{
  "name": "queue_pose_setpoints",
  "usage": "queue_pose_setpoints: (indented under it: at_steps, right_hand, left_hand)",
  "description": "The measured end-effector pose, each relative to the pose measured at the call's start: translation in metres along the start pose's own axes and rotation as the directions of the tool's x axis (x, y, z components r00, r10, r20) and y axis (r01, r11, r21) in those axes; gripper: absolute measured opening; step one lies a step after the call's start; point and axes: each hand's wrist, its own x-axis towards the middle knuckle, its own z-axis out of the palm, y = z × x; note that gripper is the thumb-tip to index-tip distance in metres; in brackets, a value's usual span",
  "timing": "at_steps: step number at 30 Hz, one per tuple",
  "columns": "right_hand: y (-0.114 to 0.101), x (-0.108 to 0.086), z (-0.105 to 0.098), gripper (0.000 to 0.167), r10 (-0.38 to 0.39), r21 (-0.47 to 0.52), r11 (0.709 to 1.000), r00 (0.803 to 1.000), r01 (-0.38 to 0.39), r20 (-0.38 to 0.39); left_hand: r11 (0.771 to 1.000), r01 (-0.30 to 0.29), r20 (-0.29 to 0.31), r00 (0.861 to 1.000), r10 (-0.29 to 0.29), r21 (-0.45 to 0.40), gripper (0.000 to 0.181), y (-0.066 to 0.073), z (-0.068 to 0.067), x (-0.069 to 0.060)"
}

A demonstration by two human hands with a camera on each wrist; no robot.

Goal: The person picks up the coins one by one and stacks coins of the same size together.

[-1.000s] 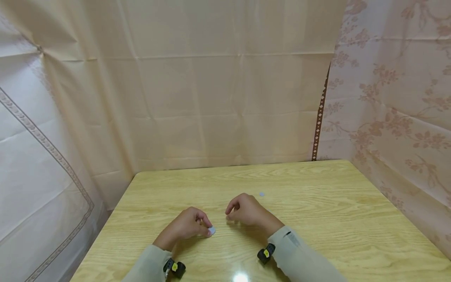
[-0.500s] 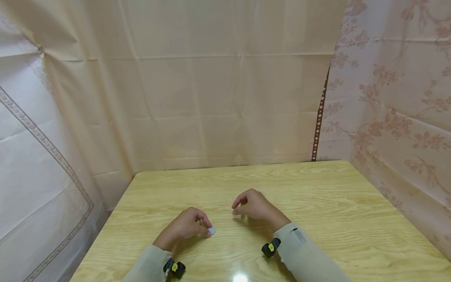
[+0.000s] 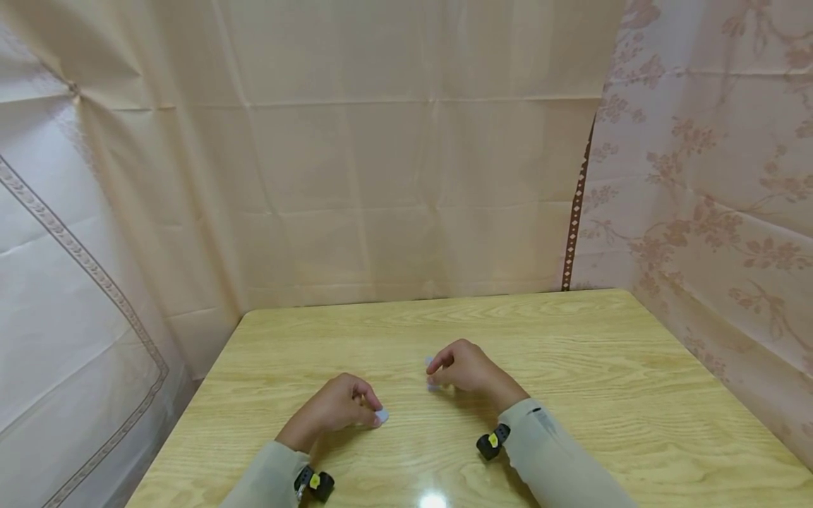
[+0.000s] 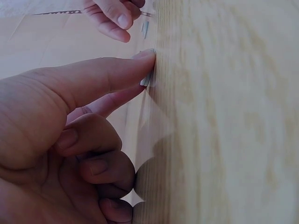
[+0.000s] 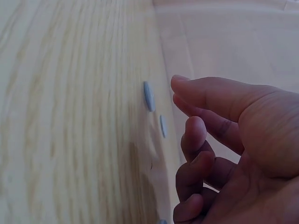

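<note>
My left hand (image 3: 339,406) rests low over the table and pinches a small pale disc (image 3: 382,415) between thumb and finger. In the left wrist view that disc (image 4: 146,81) stands at the tabletop, mostly hidden by the thumb. My right hand (image 3: 468,368) hovers further back to the right, fingers loosely curled around nothing. Two pale discs lie by its fingertips, a nearer disc (image 3: 433,387) and a farther disc (image 3: 430,360). From the right wrist, the rounded disc (image 5: 148,96) and a thinner-looking disc (image 5: 163,126) lie apart from the fingers.
The wood-grain table (image 3: 603,395) extends to either side of both hands. Another disc (image 5: 162,222) peeks in at the bottom of the right wrist view. Behind the table hangs a beige curtain (image 3: 394,176), with a flowered cloth (image 3: 718,197) on the right.
My right hand has drifted right and slightly back, uncovering the two discs by its fingertips. The disc seen behind it earlier is now out of sight. The left hand stays put.
</note>
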Motion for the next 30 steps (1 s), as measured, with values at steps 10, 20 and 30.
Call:
queue_pose_setpoints:
  at_steps: [10,20,30]
  right_hand:
    - [0.0049,-0.0004,0.001,0.016,0.015,-0.023,1.0,0.999,-0.014,0.032]
    - [0.0063,0.0013,0.0052,0.015,0.028,-0.06,0.998,0.999,-0.027,0.027]
    - [0.0039,0.0003,0.0063,0.014,0.032,-0.036,0.999,0.999,-0.031,0.026]
  left_hand:
    - [1.0,-0.001,0.004,1.0,0.001,-0.02,0.014,0.002,-0.0003,-0.0012]
    - [1.0,-0.001,0.006,1.0,0.001,-0.022,0.013,0.0014,-0.0009,0.0003]
    - [1.0,0.005,0.002,1.0,-0.005,-0.012,0.013,-0.0005,-0.0013,0.0]
